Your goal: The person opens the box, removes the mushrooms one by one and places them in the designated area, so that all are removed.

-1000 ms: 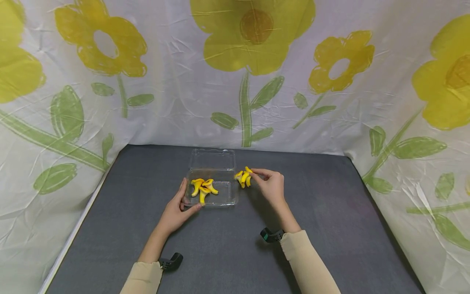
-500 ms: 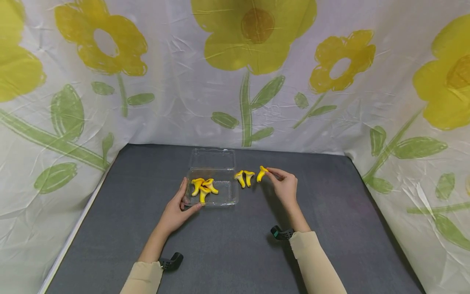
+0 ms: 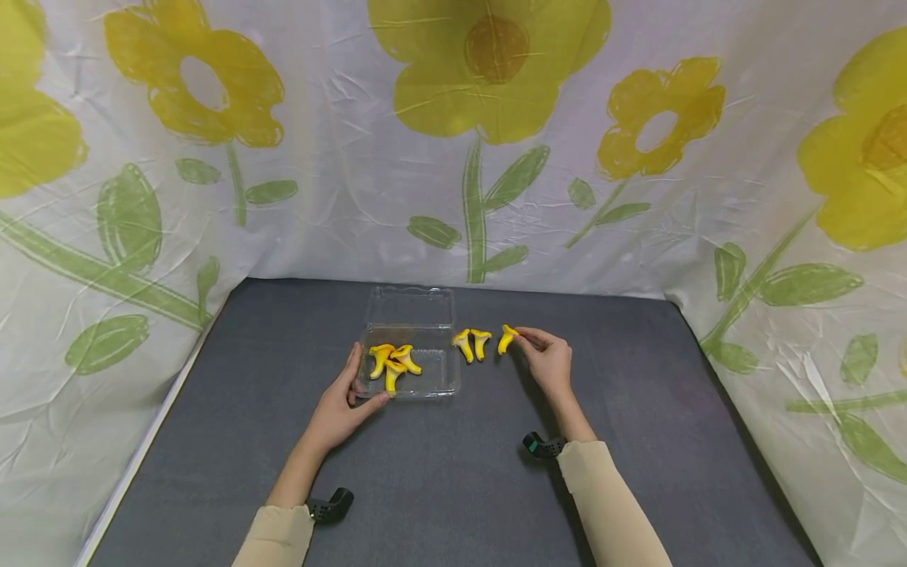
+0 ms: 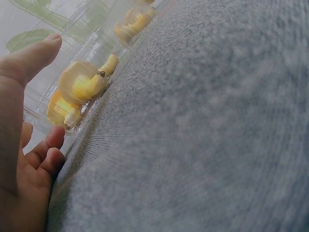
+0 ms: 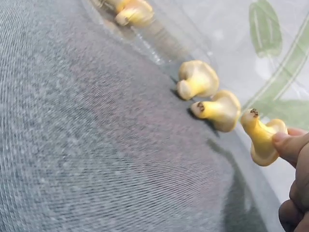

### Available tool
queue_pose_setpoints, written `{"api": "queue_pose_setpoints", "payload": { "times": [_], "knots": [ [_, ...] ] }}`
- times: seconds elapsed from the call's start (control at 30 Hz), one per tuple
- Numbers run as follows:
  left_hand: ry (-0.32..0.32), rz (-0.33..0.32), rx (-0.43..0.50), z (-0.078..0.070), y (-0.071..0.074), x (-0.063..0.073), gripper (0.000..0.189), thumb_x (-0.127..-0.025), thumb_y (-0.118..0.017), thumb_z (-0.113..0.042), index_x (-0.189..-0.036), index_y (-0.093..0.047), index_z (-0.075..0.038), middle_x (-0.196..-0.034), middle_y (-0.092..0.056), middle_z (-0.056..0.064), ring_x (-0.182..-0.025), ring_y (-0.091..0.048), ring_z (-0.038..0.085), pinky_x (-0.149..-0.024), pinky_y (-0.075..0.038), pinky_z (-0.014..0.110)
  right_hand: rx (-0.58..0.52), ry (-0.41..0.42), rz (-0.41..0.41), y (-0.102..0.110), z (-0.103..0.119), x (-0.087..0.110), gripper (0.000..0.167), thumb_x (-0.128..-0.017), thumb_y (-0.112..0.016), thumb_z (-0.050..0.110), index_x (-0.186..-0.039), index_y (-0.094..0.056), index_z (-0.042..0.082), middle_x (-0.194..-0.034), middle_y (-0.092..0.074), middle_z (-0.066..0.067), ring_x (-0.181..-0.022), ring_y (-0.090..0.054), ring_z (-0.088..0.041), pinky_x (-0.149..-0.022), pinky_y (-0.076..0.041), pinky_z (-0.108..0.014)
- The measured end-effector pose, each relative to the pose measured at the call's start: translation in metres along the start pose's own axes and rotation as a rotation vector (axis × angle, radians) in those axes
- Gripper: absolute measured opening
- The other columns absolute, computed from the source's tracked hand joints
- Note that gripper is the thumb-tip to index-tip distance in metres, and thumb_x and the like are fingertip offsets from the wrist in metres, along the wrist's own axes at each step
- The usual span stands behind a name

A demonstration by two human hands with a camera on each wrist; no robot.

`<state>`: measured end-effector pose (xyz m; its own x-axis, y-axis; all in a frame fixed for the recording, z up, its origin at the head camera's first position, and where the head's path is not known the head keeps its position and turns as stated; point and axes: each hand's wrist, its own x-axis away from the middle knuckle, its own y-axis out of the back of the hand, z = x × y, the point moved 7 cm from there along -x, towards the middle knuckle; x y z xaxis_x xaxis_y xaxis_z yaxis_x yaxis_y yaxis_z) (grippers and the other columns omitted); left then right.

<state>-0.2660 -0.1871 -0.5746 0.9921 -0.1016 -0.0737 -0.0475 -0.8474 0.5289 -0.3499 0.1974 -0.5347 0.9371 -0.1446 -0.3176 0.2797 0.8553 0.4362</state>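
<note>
In the head view my left hand (image 3: 338, 409) rests at the near left corner of a clear plastic clamshell container (image 3: 441, 374), thumb along its front edge, fingers at its left side. Inside it, toward the left, lie 3 yellow chanterelle mushrooms (image 3: 394, 376). My right hand (image 3: 551, 361) pinches another chanterelle (image 3: 506, 339) between thumb and fingertips, stem end pointing down-left. In the right wrist view this chanterelle (image 5: 262, 138) hangs beside two others. Those two, a left chanterelle (image 3: 464, 345) and a right chanterelle (image 3: 481, 343), lie on the table just right of the container.
The container's transparent lid (image 3: 411, 307) lies flipped back toward the far edge of the dark grey table (image 3: 453, 488). A white curtain (image 3: 326, 205) printed with yellow flowers stands behind the table and along both sides.
My right hand has carried one chanterelle from beside the other two out to the right, then lowered it slightly. My left hand and the container have stayed in place.
</note>
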Motion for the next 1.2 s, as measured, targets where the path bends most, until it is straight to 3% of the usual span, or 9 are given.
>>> {"api": "queue_pose_setpoints", "payload": {
  "times": [0.2, 0.3, 0.43, 0.57, 0.7, 0.77, 1.03, 1.13, 1.2],
  "knots": [
    [0.009, 0.000, -0.001, -0.002, 0.000, -0.001, 0.111, -0.093, -0.084, -0.039, -0.173, -0.010, -0.019, -0.150, -0.049, 0.014, -0.079, -0.042, 0.017, -0.071, -0.038, 0.029, 0.026, 0.009, 0.022, -0.008, -0.006, 0.001, 0.019, -0.097, -0.080, 0.020, -0.111, -0.085, 0.009, -0.109, -0.081, -0.011, -0.097, -0.078, -0.028, -0.055, -0.038, -0.018],
    [0.004, -0.001, 0.003, -0.004, 0.000, -0.001, 0.111, -0.093, -0.084, -0.038, -0.173, -0.010, -0.018, -0.157, -0.044, 0.014, -0.078, -0.041, 0.018, -0.070, -0.038, 0.029, 0.018, 0.018, 0.038, -0.011, -0.007, 0.002, 0.018, -0.098, -0.079, 0.020, -0.112, -0.085, 0.010, -0.109, -0.081, -0.010, -0.090, -0.077, -0.024, -0.051, -0.034, -0.020],
    [-0.002, -0.004, 0.000, -0.005, 0.000, -0.001, 0.111, -0.093, -0.084, -0.038, -0.173, -0.010, -0.017, -0.148, -0.050, 0.015, -0.078, -0.041, 0.017, -0.070, -0.038, 0.029, 0.035, 0.036, 0.034, -0.013, -0.009, 0.003, 0.017, -0.099, -0.078, 0.019, -0.112, -0.085, 0.012, -0.108, -0.081, -0.008, -0.071, -0.070, -0.014, -0.049, -0.033, -0.021],
    [-0.006, -0.009, -0.004, -0.004, 0.001, -0.001, 0.110, -0.093, -0.084, -0.038, -0.173, -0.011, -0.017, -0.144, -0.053, 0.013, -0.078, -0.041, 0.017, -0.070, -0.038, 0.029, 0.088, 0.091, 0.031, -0.016, -0.008, 0.006, 0.017, -0.098, -0.078, 0.017, -0.113, -0.085, 0.011, -0.108, -0.081, -0.009, -0.076, -0.075, -0.016, -0.056, -0.045, -0.023],
    [-0.010, -0.010, -0.007, -0.004, 0.001, 0.000, 0.110, -0.093, -0.084, -0.037, -0.173, -0.011, -0.018, -0.119, -0.058, 0.010, -0.077, -0.041, 0.016, -0.070, -0.037, 0.029, 0.138, 0.154, 0.013, -0.019, -0.006, 0.009, 0.017, -0.098, -0.078, 0.012, -0.113, -0.084, 0.008, -0.108, -0.081, -0.012, -0.095, -0.079, -0.027, -0.067, -0.054, -0.030],
    [-0.011, -0.010, -0.011, -0.004, 0.001, 0.000, 0.111, -0.093, -0.084, -0.037, -0.173, -0.010, -0.017, -0.112, -0.057, 0.010, -0.077, -0.041, 0.016, -0.070, -0.037, 0.029, 0.150, 0.167, 0.004, -0.020, -0.006, 0.010, 0.017, -0.098, -0.078, 0.010, -0.113, -0.084, 0.007, -0.108, -0.081, -0.012, -0.093, -0.079, -0.027, -0.068, -0.054, -0.031],
    [0.000, -0.007, -0.013, -0.003, 0.001, 0.001, 0.110, -0.093, -0.084, -0.037, -0.173, -0.010, -0.017, -0.116, -0.058, 0.012, -0.077, -0.040, 0.017, -0.070, -0.037, 0.029, 0.124, 0.176, 0.041, -0.024, -0.007, 0.010, 0.017, -0.097, -0.077, 0.005, -0.113, -0.083, 0.005, -0.109, -0.080, -0.015, -0.098, -0.079, -0.030, -0.075, -0.061, -0.046],
    [0.001, -0.007, -0.011, -0.002, 0.001, 0.001, 0.110, -0.093, -0.084, -0.037, -0.173, -0.010, -0.017, -0.139, -0.055, 0.013, -0.078, -0.041, 0.017, -0.071, -0.037, 0.029, 0.131, 0.169, 0.047, -0.025, -0.008, 0.011, 0.018, -0.097, -0.078, 0.005, -0.114, -0.083, 0.006, -0.110, -0.080, -0.014, -0.094, -0.079, -0.030, -0.071, -0.059, -0.039],
    [0.001, -0.007, -0.012, -0.002, 0.000, 0.001, 0.110, -0.094, -0.084, -0.037, -0.173, -0.010, -0.017, -0.142, -0.053, 0.014, -0.078, -0.041, 0.017, -0.071, -0.037, 0.029, 0.143, 0.169, 0.047, -0.025, -0.009, 0.010, 0.019, -0.097, -0.078, 0.006, -0.115, -0.083, 0.007, -0.110, -0.080, -0.014, -0.091, -0.079, -0.029, -0.066, -0.054, -0.031]
  ]
}}
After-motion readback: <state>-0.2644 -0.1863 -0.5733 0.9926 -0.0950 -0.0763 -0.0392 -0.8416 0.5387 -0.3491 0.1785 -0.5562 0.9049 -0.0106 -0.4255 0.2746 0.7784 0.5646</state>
